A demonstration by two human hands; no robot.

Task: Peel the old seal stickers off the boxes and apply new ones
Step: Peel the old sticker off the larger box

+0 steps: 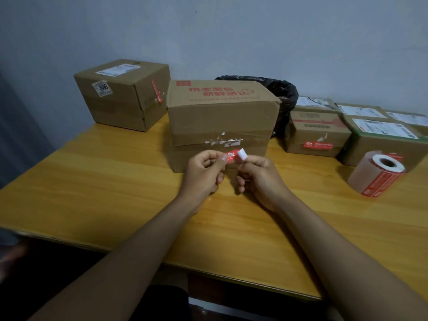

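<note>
A brown cardboard box (220,121) with red print on top stands at the table's middle. White torn sticker scraps (223,142) cling to its front seam. Just in front of it my left hand (203,173) and my right hand (259,179) together pinch a small red seal sticker (231,156); its white backing (242,155) curls up at the right end by my right fingers. A roll of red seal stickers (376,176) lies on its side at the right.
Another cardboard box (120,98) with a torn red sticker stands at the back left. Several smaller labelled boxes (317,133) sit at the back right. A black-lined bin (281,91) is behind the middle box. The wooden table's (104,181) front edge runs below my forearms.
</note>
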